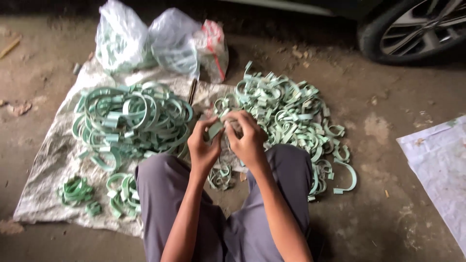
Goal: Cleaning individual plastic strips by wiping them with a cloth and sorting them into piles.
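Dusty concrete floor (378, 213) lies under a worn woven sack (48, 165). Above the sack's near edge, left hand (204, 145) and right hand (247, 140) meet, fingers of both pinched on one pale green clip (216, 128). Right of the sack sits a loose clip heap (291, 111); on it, larger green bands (131, 121); at its far end, plastic bags (160, 41)
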